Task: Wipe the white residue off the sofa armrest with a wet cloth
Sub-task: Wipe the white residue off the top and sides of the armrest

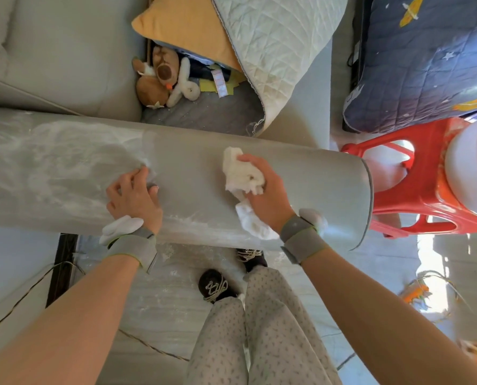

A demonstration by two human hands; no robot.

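Observation:
The grey sofa armrest runs across the middle of the view. White residue smears its left half, and a thin streak lies along its near edge; the right half looks clean. My right hand is closed on a crumpled white cloth pressed to the armrest right of centre, with a cloth tail hanging toward my wrist. My left hand rests flat-curled on the armrest at the edge of the residue, holding nothing.
A red plastic stool with a white container stands off the armrest's right end. Stuffed toys, an orange cushion and a quilted pillow lie beyond. My legs and shoes stand on the dusty floor below.

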